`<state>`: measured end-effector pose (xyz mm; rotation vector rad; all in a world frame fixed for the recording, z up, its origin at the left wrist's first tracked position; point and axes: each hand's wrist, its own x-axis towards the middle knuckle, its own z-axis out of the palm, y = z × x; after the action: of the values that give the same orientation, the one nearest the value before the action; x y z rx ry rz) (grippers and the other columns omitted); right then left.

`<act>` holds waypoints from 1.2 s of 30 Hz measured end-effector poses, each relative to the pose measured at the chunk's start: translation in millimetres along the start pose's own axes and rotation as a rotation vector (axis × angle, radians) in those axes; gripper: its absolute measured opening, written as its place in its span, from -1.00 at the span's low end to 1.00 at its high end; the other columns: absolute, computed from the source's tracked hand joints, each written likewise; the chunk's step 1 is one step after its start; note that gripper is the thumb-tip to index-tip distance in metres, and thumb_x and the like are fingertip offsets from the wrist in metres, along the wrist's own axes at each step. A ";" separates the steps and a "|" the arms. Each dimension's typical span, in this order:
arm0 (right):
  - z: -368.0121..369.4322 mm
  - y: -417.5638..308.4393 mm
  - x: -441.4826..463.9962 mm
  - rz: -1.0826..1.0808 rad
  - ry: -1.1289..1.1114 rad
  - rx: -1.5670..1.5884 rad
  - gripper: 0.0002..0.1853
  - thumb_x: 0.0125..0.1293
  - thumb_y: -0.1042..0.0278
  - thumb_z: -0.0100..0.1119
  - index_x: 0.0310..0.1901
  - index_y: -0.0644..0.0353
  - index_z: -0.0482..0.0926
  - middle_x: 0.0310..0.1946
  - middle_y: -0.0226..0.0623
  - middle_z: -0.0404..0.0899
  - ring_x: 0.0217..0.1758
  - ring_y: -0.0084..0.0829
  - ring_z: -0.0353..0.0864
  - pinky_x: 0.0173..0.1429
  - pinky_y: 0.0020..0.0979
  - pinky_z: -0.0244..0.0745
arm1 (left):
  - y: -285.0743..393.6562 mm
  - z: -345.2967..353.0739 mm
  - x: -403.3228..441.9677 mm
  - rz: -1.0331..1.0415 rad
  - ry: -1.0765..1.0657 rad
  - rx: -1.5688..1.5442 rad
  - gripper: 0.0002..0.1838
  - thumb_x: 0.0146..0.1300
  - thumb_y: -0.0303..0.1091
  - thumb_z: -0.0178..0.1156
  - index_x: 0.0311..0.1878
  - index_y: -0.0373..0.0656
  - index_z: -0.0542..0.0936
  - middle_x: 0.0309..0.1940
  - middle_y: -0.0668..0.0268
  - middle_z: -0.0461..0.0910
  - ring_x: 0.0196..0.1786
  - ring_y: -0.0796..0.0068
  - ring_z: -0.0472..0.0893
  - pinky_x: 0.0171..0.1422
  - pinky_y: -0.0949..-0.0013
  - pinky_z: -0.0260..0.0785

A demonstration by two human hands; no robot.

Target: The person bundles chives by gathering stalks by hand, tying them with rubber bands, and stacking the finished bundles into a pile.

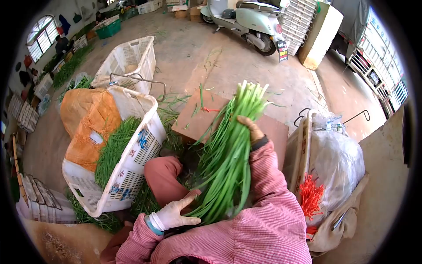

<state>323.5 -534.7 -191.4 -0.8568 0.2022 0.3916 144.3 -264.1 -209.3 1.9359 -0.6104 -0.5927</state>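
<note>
A large bunch of garlic chives [228, 154] slants across my lap, its pale cut ends up and its leaves hanging toward me. My right hand [251, 130] is closed around its upper part, just below the pale stems. Low on the left, my left hand [175, 214] wears a white glove. Its thumb and fingers are apart, beside the hanging leaf tips; whether they touch the leaves I cannot tell. Behind the bunch is a brown board-like surface [193, 121], with a red tie [211, 109] and loose leaves on it.
On my left a white crate [151, 152] holds more greens and an orange sack [90, 127]. Another white crate [147, 57] stands beyond. At right are red ties [311, 196] and a plastic bag [336, 158] by a crate. A scooter [250, 24] and a truck [378, 57] stand farther off.
</note>
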 end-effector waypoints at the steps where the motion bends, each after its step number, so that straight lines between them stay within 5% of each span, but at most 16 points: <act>1: -24.7 -10.3 10.7 -0.045 0.017 -0.041 -0.72 0.03 0.28 0.18 -0.23 0.24 0.49 -0.41 -0.30 0.55 -0.42 -0.39 0.56 -0.32 -0.39 0.54 | 15.5 -11.3 0.9 -0.191 0.004 -0.461 -0.16 -0.02 -0.25 0.29 0.27 -0.21 0.05 0.08 0.16 0.35 0.18 0.33 0.30 0.25 0.35 0.09; 4: -63.9 -17.3 39.9 -0.059 0.027 -0.026 -0.74 0.08 0.30 0.14 -0.21 0.23 0.49 -0.36 -0.28 0.56 -0.39 -0.37 0.57 -0.30 -0.38 0.54 | 2.4 -47.1 18.5 -0.193 0.244 -0.792 -0.36 0.05 -0.40 0.20 0.21 -0.25 0.18 0.03 0.15 0.39 0.08 0.43 0.40 0.17 0.43 0.22; 10: -56.8 1.4 126.9 -0.084 0.244 -0.052 -0.78 -0.05 0.45 0.24 -0.32 0.31 0.52 -0.47 -0.23 0.55 -0.49 -0.34 0.55 -0.38 -0.37 0.51 | -8.5 -108.2 85.9 -0.008 0.548 -0.693 -0.46 0.13 -0.38 0.11 0.17 -0.29 0.21 -0.01 0.17 0.40 0.02 0.46 0.42 0.18 0.47 0.20; 14: -48.2 15.6 174.5 -0.070 0.486 -0.481 -0.68 -0.12 0.34 0.30 -0.35 0.39 0.53 -0.43 -0.09 0.56 -0.38 -0.20 0.57 -0.25 -0.35 0.50 | -22.6 -116.9 158.4 0.003 0.562 -0.631 -0.25 0.06 -0.29 0.22 0.27 -0.22 0.05 0.22 0.04 0.08 0.29 0.32 0.09 0.31 0.32 -0.01; 15: -84.5 39.5 219.4 -0.043 0.646 -0.783 -0.47 -0.17 0.27 0.33 -0.16 0.44 0.45 -0.26 0.03 0.52 -0.18 -0.12 0.53 -0.04 -0.35 0.42 | -35.6 -113.4 180.6 -0.043 0.552 -0.586 -0.16 0.01 -0.21 0.26 0.28 -0.19 0.00 0.25 0.05 0.03 0.32 0.30 0.01 0.33 0.29 -0.10; 16: -51.3 38.1 203.6 -0.087 0.891 -1.022 -0.31 -0.20 0.23 0.37 -0.03 0.46 0.35 -0.25 -0.01 0.53 -0.22 -0.23 0.55 -0.11 -0.38 0.44 | -52.0 -109.6 205.6 -0.083 0.540 -0.538 -0.07 -0.04 -0.12 0.30 0.30 -0.16 -0.04 0.28 0.05 -0.03 0.35 0.29 -0.06 0.35 0.27 -0.18; 18: -34.6 49.7 204.3 0.038 1.028 -1.036 0.12 -0.29 0.18 0.44 0.25 0.25 -0.14 0.11 0.07 0.18 0.13 -0.14 0.30 0.15 -0.35 0.28 | -77.7 -98.8 249.0 -0.143 0.567 -0.418 0.05 -0.10 0.09 0.27 0.32 -0.15 -0.13 0.31 0.05 -0.13 0.36 0.20 -0.12 0.36 0.20 -0.23; 20: -31.2 64.7 202.4 0.083 1.143 -1.070 0.16 -0.30 0.13 0.44 0.28 0.07 -0.20 0.18 -0.06 0.07 0.16 -0.16 0.25 0.19 -0.29 0.24 | -109.6 -99.7 287.6 -0.323 0.556 -0.186 0.12 -0.14 0.35 0.10 0.31 -0.18 -0.16 0.31 0.01 -0.15 0.36 0.12 -0.15 0.37 0.21 -0.25; 23: -36.9 79.1 210.3 0.042 1.183 -1.152 0.11 -0.26 0.08 0.41 0.28 0.06 -0.17 0.20 -0.25 0.08 0.19 -0.22 0.19 0.18 -0.34 0.25 | -127.2 -93.9 318.4 -0.455 0.511 0.072 0.21 -0.23 0.54 -0.09 0.31 -0.22 -0.18 0.31 -0.01 -0.16 0.36 0.07 -0.19 0.37 0.12 -0.30; 24: -39.4 79.0 210.0 0.021 1.146 -1.166 0.11 -0.26 0.08 0.41 0.27 0.17 -0.15 0.21 -0.13 0.05 0.21 -0.15 0.16 0.19 -0.31 0.23 | -128.8 -88.1 324.2 -0.455 0.496 0.059 0.21 -0.23 0.54 -0.09 0.31 -0.22 -0.18 0.31 -0.01 -0.16 0.36 0.07 -0.19 0.37 0.12 -0.30; 27: -82.0 86.2 188.9 -0.393 0.800 -1.209 0.06 -0.23 0.13 0.40 0.22 0.43 -0.08 0.19 0.16 0.03 0.26 -0.02 0.05 0.27 -0.29 0.07 | -117.3 -79.1 336.6 -0.545 0.308 0.168 0.24 -0.26 0.61 -0.22 0.31 -0.24 -0.19 0.31 0.01 -0.18 0.37 0.08 -0.22 0.34 -0.05 -0.43; 29: -100.5 67.7 132.7 -0.888 0.583 -1.264 -0.29 -0.05 0.55 0.20 0.20 0.23 0.14 0.15 0.07 0.15 0.17 -0.09 0.23 0.18 -0.34 0.19 | -104.2 -72.5 337.4 -0.533 0.239 0.174 0.28 -0.31 0.61 -0.15 0.31 -0.23 -0.24 0.31 0.00 -0.20 0.37 0.06 -0.23 0.34 -0.03 -0.42; 30: -99.5 56.1 106.5 -0.641 0.682 -0.974 -0.41 0.01 0.67 0.07 0.15 0.12 0.25 -0.03 -0.09 0.38 -0.09 -0.23 0.44 -0.04 -0.41 0.36 | -99.3 -64.7 336.6 -0.524 0.208 0.225 0.31 -0.34 0.61 -0.14 0.30 -0.25 -0.24 0.31 0.01 -0.18 0.37 0.06 -0.23 0.34 -0.05 -0.42; 31: -140.2 60.6 95.0 -0.705 0.702 -0.867 -0.50 0.06 0.66 0.03 0.09 0.09 0.34 -0.25 -0.22 0.50 -0.32 -0.38 0.47 -0.22 -0.49 0.40 | -96.9 -55.5 336.2 -0.539 0.199 0.295 0.35 -0.39 0.61 -0.07 0.30 -0.25 -0.27 0.31 0.00 -0.19 0.36 0.05 -0.23 0.34 -0.06 -0.42; 33: -163.5 45.0 55.1 -0.508 0.742 -1.431 -0.61 0.04 0.53 0.10 -0.03 0.11 0.43 -0.31 -0.20 0.51 -0.31 -0.31 0.50 -0.23 -0.37 0.43 | -90.8 -39.9 332.9 -0.549 0.222 0.409 0.37 -0.42 0.53 0.08 0.30 -0.22 -0.33 0.31 -0.04 -0.22 0.36 0.02 -0.21 0.32 -0.08 -0.40; 36: -170.4 56.3 38.2 -0.248 0.638 -1.738 -0.72 0.06 0.37 0.08 -0.13 0.11 0.47 -0.32 -0.15 0.50 -0.27 -0.19 0.50 -0.24 -0.24 0.42 | -83.3 -22.6 325.4 -0.543 0.281 0.497 0.37 -0.42 0.37 0.26 0.30 -0.20 -0.33 0.30 -0.06 -0.21 0.34 0.00 -0.16 0.30 -0.09 -0.31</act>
<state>332.1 -622.4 -352.2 -2.6942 0.3236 -0.0640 417.5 -425.2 -322.1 2.6275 -0.0356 -0.5100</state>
